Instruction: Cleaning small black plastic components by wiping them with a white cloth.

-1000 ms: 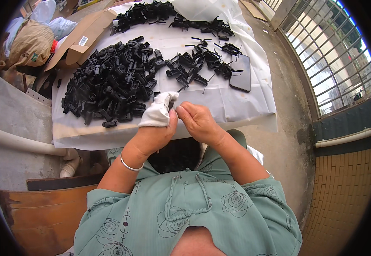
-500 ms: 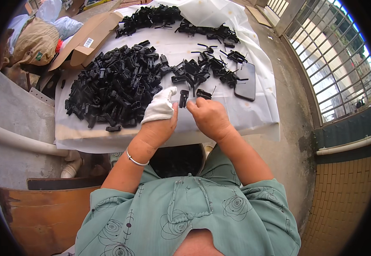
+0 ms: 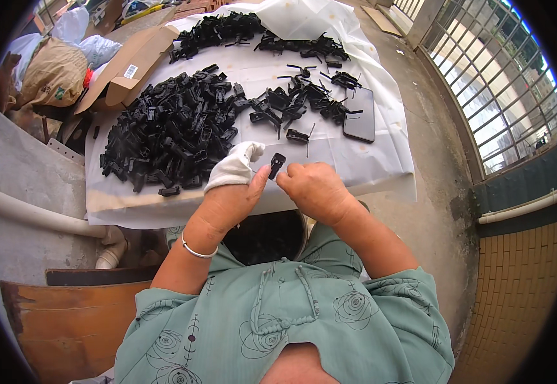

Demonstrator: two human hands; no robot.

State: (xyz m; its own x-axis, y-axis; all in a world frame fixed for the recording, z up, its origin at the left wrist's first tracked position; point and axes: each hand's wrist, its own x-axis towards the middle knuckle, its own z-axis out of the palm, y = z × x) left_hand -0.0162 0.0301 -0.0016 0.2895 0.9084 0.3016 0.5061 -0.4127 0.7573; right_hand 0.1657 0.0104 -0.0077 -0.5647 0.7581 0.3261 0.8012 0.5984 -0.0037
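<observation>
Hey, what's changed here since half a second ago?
The left hand and right hand drew the black part between them closer to the body; its top now leans right. No new grasp or release shows. The black pile and phone stayed put on the white cloth.

Two hands (image 3: 234, 182) (image 3: 317, 189), one phone (image 3: 359, 118), one bracelet (image 3: 198, 249), one cardboard box (image 3: 118, 70); black parts (image 3: 169, 128), perhaps over a hundred.

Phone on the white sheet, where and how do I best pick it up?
Probably grip the phone by its long right edge, coming from the right: it lies flat on the white sheet, nothing covers that edge, and black parts crowd its left edge.
</observation>
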